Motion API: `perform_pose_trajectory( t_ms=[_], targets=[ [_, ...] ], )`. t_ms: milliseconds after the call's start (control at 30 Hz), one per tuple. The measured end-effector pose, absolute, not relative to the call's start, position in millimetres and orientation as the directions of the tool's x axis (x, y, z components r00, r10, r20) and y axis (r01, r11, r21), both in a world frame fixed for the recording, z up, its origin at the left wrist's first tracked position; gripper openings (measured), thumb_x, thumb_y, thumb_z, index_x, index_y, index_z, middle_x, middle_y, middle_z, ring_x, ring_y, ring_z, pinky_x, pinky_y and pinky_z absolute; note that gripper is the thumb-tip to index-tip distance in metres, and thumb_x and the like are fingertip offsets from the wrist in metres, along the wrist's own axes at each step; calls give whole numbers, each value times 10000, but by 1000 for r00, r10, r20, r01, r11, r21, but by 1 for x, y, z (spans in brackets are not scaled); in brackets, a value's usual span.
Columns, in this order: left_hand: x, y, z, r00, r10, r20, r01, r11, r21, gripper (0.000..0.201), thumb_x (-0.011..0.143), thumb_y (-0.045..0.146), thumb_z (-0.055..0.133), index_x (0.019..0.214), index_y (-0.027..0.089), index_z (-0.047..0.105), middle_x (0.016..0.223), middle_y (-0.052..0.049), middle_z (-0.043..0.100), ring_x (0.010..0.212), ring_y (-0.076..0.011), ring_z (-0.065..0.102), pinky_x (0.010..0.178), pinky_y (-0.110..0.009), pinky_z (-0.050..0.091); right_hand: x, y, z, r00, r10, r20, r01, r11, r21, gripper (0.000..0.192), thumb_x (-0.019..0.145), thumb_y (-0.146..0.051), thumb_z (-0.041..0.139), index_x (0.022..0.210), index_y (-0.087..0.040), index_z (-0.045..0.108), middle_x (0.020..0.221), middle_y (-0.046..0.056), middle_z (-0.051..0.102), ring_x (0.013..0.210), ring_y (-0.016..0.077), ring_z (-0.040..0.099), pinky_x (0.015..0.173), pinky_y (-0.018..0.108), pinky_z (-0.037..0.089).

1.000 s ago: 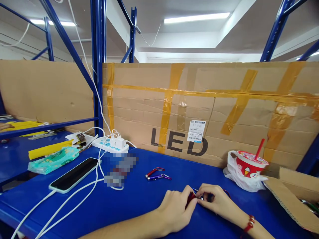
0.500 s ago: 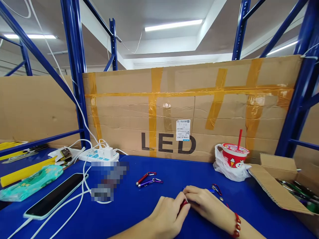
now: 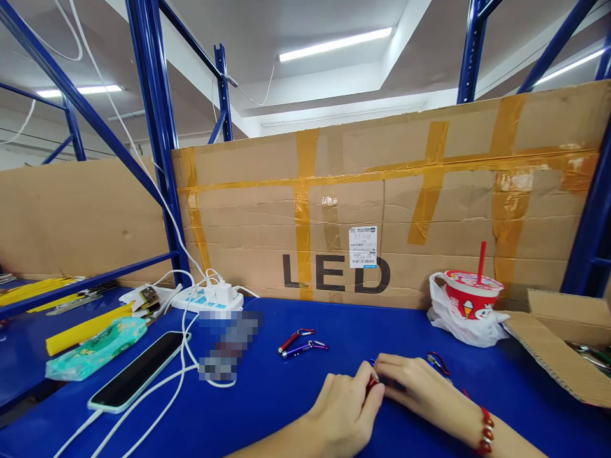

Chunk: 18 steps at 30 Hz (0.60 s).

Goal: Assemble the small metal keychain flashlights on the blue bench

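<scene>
Bright, even light from ceiling tubes [image 3: 334, 44]; soft shadows; wide-angle bending at edges; sharp focus.

A small red keychain flashlight [image 3: 371, 383] is seen low and right of centre in the frame, lying roughly level just above the blue tabletop; it is mostly covered, so its full shape cannot be told.

Our left hand [image 3: 346, 407] and right hand [image 3: 415, 391] meet on the table [image 3: 267, 407], touching, with two keychain lights [image 3: 300, 343] just behind them. A phone [image 3: 138, 372] lies far left; a cup [image 3: 470, 302] stands behind right, before the cardboard wall [image 3: 405, 210].
</scene>
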<state>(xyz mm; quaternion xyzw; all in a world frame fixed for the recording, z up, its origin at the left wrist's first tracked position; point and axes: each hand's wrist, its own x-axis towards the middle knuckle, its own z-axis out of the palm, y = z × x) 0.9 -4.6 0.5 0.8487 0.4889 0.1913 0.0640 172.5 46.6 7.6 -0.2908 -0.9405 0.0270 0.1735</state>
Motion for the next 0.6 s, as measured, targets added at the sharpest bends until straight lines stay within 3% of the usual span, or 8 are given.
perform_pose_trajectory(
  t_ms=[200, 433, 600],
  targets=[
    [1, -8, 6, 455, 859, 233, 807, -509, 298, 260, 929, 359, 175, 943, 223, 395, 794, 7, 646, 695, -214, 630, 574, -279, 379, 177, 53, 8, -764, 585, 272, 563, 811, -161, 195, 872, -297, 446, 841, -216, 621, 821, 22, 630, 713, 149, 617, 607, 221, 449],
    [0, -9, 5, 466, 857, 220, 815, -513, 270, 294, 918, 400, 185, 957, 206, 402, 809, -27, 649, 712, -235, 630, 606, -305, 420, 177, 51, 13, -742, 632, 224, 632, 771, -83, 251, 885, -298, 399, 880, -239, 644, 866, 39, 615, 717, 159, 617, 614, 242, 469],
    [-1, -10, 6, 474, 851, 225, 808, -522, 272, 280, 912, 389, 210, 971, 200, 407, 805, -33, 644, 727, -241, 627, 626, -317, 428, 176, 51, 15, -713, 669, 211, 659, 742, -124, 260, 890, -301, 380, 894, -220, 627, 867, 46, 617, 750, 165, 614, 641, 249, 472]
  ],
)
